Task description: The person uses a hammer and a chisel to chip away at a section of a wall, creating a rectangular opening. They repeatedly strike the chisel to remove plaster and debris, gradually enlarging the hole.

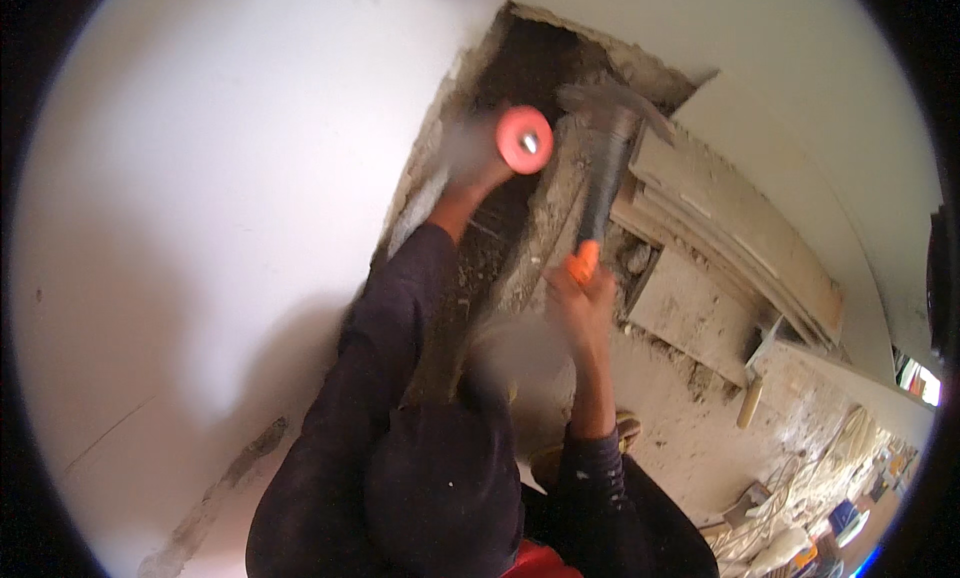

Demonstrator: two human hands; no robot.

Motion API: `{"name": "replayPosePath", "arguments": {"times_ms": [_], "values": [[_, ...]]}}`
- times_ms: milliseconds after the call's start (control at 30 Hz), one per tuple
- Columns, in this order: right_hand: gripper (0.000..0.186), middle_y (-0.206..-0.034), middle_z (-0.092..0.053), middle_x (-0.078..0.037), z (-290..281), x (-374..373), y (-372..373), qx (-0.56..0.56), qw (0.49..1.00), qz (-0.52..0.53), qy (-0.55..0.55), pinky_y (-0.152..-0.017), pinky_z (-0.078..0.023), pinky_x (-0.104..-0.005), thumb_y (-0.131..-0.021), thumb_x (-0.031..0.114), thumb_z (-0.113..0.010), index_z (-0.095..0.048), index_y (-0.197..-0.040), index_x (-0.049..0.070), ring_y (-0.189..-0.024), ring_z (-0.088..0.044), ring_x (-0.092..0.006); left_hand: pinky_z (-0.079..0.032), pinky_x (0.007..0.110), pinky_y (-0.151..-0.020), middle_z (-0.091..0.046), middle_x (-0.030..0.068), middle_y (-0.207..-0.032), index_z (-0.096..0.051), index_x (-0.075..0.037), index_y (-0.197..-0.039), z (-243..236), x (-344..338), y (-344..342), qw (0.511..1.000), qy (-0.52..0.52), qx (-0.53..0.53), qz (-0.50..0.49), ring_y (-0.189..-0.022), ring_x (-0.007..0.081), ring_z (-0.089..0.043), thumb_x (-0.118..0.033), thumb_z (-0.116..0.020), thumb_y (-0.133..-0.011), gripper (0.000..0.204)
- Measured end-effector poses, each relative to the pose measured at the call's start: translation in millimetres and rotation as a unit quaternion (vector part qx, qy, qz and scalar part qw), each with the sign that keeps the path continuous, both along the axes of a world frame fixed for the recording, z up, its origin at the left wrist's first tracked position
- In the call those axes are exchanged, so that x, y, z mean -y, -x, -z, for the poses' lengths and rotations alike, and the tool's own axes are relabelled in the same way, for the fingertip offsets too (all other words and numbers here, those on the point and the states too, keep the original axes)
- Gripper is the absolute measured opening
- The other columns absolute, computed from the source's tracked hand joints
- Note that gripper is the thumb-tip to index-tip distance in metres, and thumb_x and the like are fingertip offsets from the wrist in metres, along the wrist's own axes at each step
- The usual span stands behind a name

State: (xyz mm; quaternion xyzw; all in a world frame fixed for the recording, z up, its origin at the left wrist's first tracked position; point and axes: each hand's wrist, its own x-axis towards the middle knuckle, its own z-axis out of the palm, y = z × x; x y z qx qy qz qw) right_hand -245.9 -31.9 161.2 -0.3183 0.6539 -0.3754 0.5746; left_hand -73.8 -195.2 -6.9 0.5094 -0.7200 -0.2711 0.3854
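My left hand (482, 170) is closed round a chisel (524, 140), whose pinkish-red round guard and bright metal striking end face up toward me. The chisel's tip is hidden below the hand. My right hand (583, 300) grips the lower end of a hammer (602, 188) with a black and orange handle. Its dark steel head is blurred and sits to the right of the chisel, apart from it. Under both hands runs a rough, broken-out channel (530, 53) with dark soil and rubble along the white wall (250, 128).
Dusty flat boards or slabs (740, 218) are stacked to the right. A trowel (750, 403) with a wooden handle leans near them. Cables (800, 503) and assorted items lie at the lower right. My shoe (628, 430) shows beside my right forearm.
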Motion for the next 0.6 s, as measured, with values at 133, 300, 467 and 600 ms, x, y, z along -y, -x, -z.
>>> {"name": "replayPosePath", "arguments": {"times_ms": [133, 300, 467, 600], "values": [[0.009, -0.058, -0.043, 0.001, -42, -10, 25, 0.130, 0.985, 0.111, -0.024, -0.037, -0.030, -0.0241, -0.078, 0.006, -0.053, -0.045, -0.074, 0.006, -0.042, -0.038, -0.0074, -0.047, 0.036, -0.079, -0.062, 0.0106, -0.095, -0.060, -0.009, -0.096, -20, -15, 27, 0.996, 0.066, 0.055, 0.013, -0.090, 0.0260, -0.060, -0.025, -0.073, -0.070, 0.033], [0.012, -0.056, -0.037, 0.001, -59, -20, 31, 0.197, 0.966, 0.164, 0.017, -0.034, -0.028, -0.0228, -0.079, 0.003, -0.050, -0.042, -0.084, 0.009, -0.039, -0.034, -0.0069, -0.045, 0.035, -0.083, -0.059, 0.0103, -0.098, -0.055, -0.006, -0.103, -20, -1, 4, 0.999, 0.005, 0.025, -0.031, -0.097, 0.0238, -0.057, -0.015, -0.073, -0.071, 0.038], [0.008, -0.058, -0.043, 0.001, -52, -27, 34, 0.168, 0.976, 0.132, 0.037, -0.037, -0.031, -0.0245, -0.079, 0.004, -0.052, -0.044, -0.080, 0.006, -0.042, -0.039, -0.0071, -0.039, 0.043, -0.084, -0.050, 0.0148, -0.086, -0.050, -0.006, -0.093, -61, -24, 42, 0.997, 0.065, -0.002, -0.029, -0.089, 0.0348, -0.051, -0.018, -0.073, -0.069, 0.035], [0.009, -0.057, -0.043, 0.000, -48, -33, 30, 0.171, 0.978, 0.120, 0.002, -0.038, -0.032, -0.0246, -0.079, 0.003, -0.052, -0.044, -0.079, 0.006, -0.043, -0.040, -0.0074, -0.037, 0.042, -0.076, -0.046, 0.0134, -0.088, -0.050, -0.006, -0.091, -44, -21, 29, 0.999, 0.027, -0.013, -0.015, -0.084, 0.0338, -0.048, -0.020, -0.073, -0.069, 0.035]]}}
